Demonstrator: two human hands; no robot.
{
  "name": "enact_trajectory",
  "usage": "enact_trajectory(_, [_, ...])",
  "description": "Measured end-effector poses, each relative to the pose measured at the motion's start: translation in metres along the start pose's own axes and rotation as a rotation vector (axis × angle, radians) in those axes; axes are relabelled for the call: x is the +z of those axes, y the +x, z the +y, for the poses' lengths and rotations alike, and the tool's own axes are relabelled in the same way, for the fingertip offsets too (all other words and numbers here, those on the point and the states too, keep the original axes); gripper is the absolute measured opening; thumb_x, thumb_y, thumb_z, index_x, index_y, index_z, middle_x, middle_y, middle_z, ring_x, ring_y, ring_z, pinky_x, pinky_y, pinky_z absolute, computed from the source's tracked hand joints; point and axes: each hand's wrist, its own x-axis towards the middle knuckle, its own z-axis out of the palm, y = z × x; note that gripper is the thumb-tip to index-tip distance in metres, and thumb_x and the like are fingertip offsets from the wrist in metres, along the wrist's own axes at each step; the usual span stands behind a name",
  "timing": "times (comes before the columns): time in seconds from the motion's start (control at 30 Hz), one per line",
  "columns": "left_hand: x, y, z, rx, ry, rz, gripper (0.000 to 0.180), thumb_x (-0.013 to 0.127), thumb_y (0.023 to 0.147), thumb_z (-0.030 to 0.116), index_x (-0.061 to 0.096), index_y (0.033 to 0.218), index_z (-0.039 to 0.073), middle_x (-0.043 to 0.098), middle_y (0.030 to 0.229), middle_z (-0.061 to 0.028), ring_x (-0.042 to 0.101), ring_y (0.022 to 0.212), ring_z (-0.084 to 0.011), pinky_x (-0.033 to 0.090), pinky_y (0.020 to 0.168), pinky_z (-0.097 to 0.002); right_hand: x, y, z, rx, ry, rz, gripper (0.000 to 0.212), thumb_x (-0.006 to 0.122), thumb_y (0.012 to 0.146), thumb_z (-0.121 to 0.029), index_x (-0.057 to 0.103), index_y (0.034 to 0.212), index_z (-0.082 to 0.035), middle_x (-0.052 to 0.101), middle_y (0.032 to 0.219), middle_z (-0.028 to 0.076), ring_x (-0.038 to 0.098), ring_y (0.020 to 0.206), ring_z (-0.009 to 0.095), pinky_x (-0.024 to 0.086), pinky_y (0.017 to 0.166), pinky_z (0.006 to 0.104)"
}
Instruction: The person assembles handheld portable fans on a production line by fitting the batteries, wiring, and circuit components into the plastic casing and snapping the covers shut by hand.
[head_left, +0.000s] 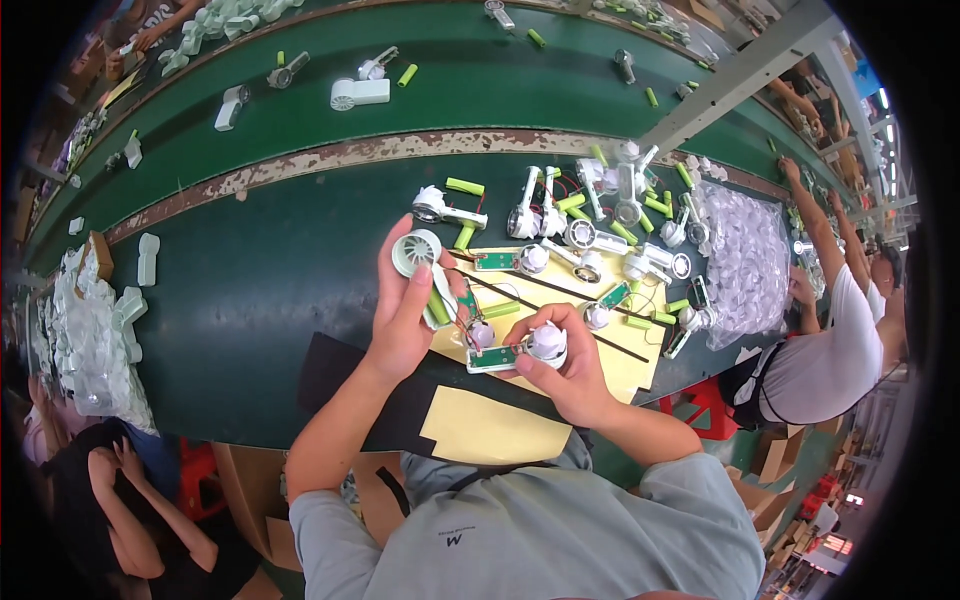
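L hand (398, 318): fingers partly hidden behind the pale green fan shell (418, 254), so the full grip can't be seen tbh. Green PCB (492, 358) is partly covered by R hand (568, 368). Grey shirt (570, 540) gets cut off at btm edge. Bagged white parts (746, 262) are blurred by plastic, can't be counted. Lower-L co-worker (85, 505) is partly lost to the dark rim.

A factory assembly floor: a long green conveyor belt (560, 100) carries loose fan housings (360, 93) and yellow-green cylindrical cells (407, 75) past a bench (250, 270) spread with half-built handheld fans (429, 204) and green circuit boards (494, 262). Co-workers (825, 360) line its sides, near red plastic stools (714, 412), bagged white parts (745, 260) and cardboard boxes (776, 455).
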Motion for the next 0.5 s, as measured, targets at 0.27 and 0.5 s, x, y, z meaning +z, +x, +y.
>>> enact_trajectory(0.27, [0.001, -0.002, -0.002, 0.010, 0.072, -0.015, 0.072, 0.038, 0.100, 0.005, -0.007, 0.155, 0.020, 0.048, 0.118, -0.0097, 0.053, 0.097, -0.0155, 0.052, 0.080, -0.0303, -0.003, -0.001, 0.013, -0.156, -0.227, -0.030, 0.037, 0.061, 0.088, 0.005, 0.038, 0.114, -0.006, 0.053, 0.113, 0.013, 0.058, 0.102, 0.016, 0.057, 0.086, 0.0327])
enact_trajectory(0.5, [-0.006, -0.001, -0.001, 0.024, 0.164, -0.014, 0.076, 0.037, 0.097, -0.002, -0.009, 0.155, 0.015, 0.053, 0.113, -0.0098, 0.055, 0.091, -0.0148, 0.051, 0.079, -0.0284, 0.007, -0.007, 0.008, -0.155, -0.433, -0.273, 0.044, 0.067, 0.084, 0.000, 0.044, 0.121, -0.002, 0.054, 0.129, 0.017, 0.060, 0.108, 0.019, 0.049, 0.091, 0.0332])
